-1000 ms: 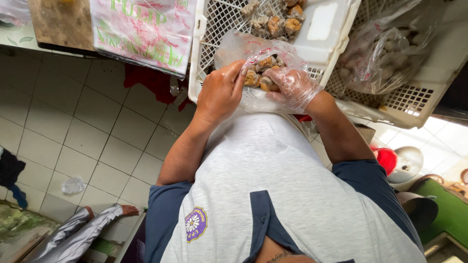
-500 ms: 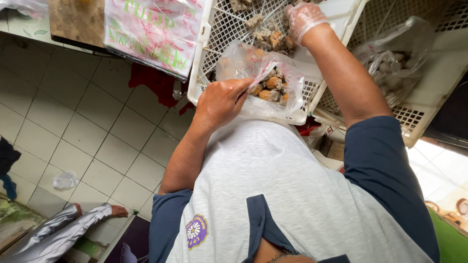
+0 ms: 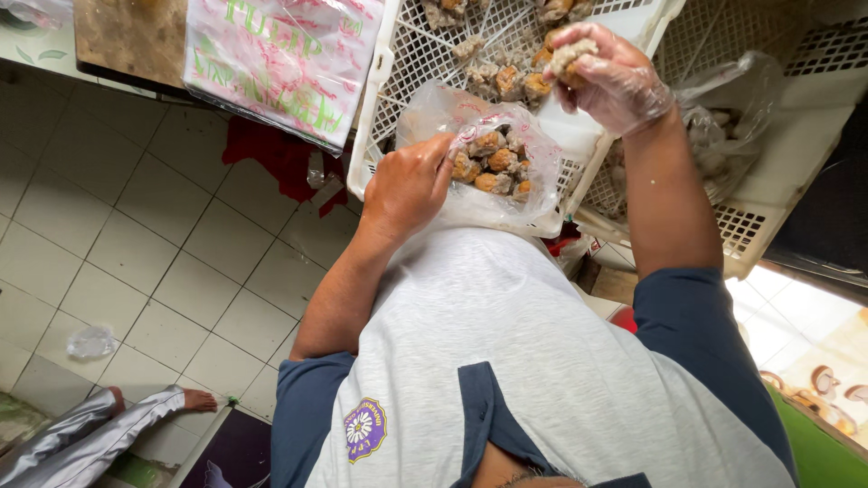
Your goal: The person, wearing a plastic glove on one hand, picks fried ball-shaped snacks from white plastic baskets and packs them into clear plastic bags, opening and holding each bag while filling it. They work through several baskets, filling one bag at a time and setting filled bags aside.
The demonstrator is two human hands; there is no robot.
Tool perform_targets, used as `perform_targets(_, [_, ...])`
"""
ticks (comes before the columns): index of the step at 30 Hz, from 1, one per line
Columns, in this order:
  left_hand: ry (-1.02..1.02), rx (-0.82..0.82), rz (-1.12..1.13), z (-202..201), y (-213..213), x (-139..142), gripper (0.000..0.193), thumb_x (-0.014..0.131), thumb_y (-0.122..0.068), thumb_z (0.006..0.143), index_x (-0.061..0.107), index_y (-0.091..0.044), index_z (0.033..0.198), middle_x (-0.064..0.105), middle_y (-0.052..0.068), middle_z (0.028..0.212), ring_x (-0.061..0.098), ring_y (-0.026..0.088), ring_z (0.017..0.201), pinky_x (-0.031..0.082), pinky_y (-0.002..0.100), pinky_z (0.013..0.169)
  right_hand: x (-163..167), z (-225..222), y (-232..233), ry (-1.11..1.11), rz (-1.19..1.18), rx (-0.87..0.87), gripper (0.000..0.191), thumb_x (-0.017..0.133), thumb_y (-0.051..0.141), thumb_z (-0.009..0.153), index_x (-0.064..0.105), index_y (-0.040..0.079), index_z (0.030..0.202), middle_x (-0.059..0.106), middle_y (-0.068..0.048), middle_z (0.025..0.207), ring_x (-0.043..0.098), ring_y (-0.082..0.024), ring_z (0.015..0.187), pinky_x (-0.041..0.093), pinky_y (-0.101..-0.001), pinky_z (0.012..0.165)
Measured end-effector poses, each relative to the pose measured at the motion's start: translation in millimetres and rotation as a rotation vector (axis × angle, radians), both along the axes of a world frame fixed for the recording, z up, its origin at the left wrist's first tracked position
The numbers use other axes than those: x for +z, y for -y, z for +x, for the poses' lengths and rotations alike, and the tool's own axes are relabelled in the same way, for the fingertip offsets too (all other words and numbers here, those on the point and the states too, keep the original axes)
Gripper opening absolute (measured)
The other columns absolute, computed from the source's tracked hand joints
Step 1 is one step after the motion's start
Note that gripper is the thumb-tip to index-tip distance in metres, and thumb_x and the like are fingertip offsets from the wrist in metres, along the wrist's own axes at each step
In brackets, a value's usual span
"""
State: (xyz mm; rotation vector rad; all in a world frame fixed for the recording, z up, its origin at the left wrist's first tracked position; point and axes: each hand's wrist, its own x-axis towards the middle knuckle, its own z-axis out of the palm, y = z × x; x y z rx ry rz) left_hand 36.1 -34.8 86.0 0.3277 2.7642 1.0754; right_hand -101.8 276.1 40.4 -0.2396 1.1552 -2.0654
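My left hand (image 3: 409,185) pinches the rim of a clear plastic bag (image 3: 506,194) and holds its mouth open against my belly. Several brown crumbed pieces (image 3: 493,164) lie inside the bag. My right hand (image 3: 611,79), in a thin clear glove, is raised over a white perforated crate (image 3: 398,81) and is closed on a pale crumbed piece (image 3: 573,54). More brown pieces (image 3: 511,79) lie in that crate just left of the hand.
A second white crate (image 3: 768,199) to the right holds a filled plastic bag (image 3: 723,126). A printed pink-and-green plastic sheet (image 3: 285,54) hangs at the upper left. Another person's bare foot and silver trouser leg (image 3: 136,416) rest on the tiled floor beside a crumpled wrapper (image 3: 90,342).
My right hand left the bag, reached up into the crate and has come back down a little with a piece in its fingers. My left hand kept the bag open.
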Motion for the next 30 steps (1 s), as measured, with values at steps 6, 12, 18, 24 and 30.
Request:
perform_targets(6, [-0.033, -0.035, 0.031, 1, 1, 4, 0.024, 0.058, -0.02, 0.103, 0.067, -0.004, 0.119, 0.073, 0.017, 0.089, 0.072, 0.034, 0.077, 0.056, 0.045, 0.067, 18, 59, 33, -0.456, 0.572, 0.496, 0.03, 0.067, 0.019, 0.097, 0.065, 0.003, 0.123, 0.07, -0.012, 0.094, 0.062, -0.014, 0.069, 0.056, -0.0263, 0.058])
perform_targets(12, [-0.053, -0.092, 0.069, 2, 2, 10, 0.022, 0.063, -0.022, 0.103, 0.07, -0.009, 0.118, 0.074, 0.015, 0.09, 0.071, 0.033, 0.074, 0.056, 0.045, 0.062, -1, 57, 32, -0.8, 0.858, 0.563, 0.025, 0.061, 0.02, 0.102, 0.064, 0.006, 0.122, 0.071, -0.007, 0.092, 0.067, -0.018, 0.064, 0.062, -0.03, 0.057])
perform_targets(18, [-0.098, -0.163, 0.077, 4, 6, 13, 0.02, 0.064, -0.02, 0.098, 0.071, -0.012, 0.115, 0.074, 0.012, 0.089, 0.071, 0.032, 0.072, 0.056, 0.044, 0.062, -61, -17, 46, -1.206, 1.265, 0.146, 0.027, 0.072, 0.011, 0.09, 0.073, 0.008, 0.117, 0.073, -0.018, 0.101, 0.071, -0.036, 0.092, 0.059, -0.0447, 0.084])
perform_targets(24, [-0.065, -0.185, 0.035, 5, 7, 10, 0.02, 0.064, -0.021, 0.097, 0.072, -0.011, 0.113, 0.074, 0.013, 0.089, 0.071, 0.034, 0.073, 0.056, 0.045, 0.062, -92, -15, 94, -1.349, 1.65, 0.397, 0.024, 0.07, 0.012, 0.088, 0.072, 0.007, 0.111, 0.067, -0.025, 0.111, 0.068, -0.04, 0.1, 0.059, -0.0502, 0.077])
perform_targets(30, [-0.096, -0.165, 0.07, 6, 8, 7, 0.019, 0.063, -0.021, 0.1, 0.071, -0.011, 0.114, 0.074, 0.013, 0.09, 0.071, 0.034, 0.073, 0.056, 0.045, 0.064, -83, -38, 71, -1.022, 1.491, 0.056, 0.024, 0.069, 0.001, 0.091, 0.068, 0.008, 0.114, 0.07, -0.02, 0.111, 0.07, -0.035, 0.101, 0.058, -0.0472, 0.093])
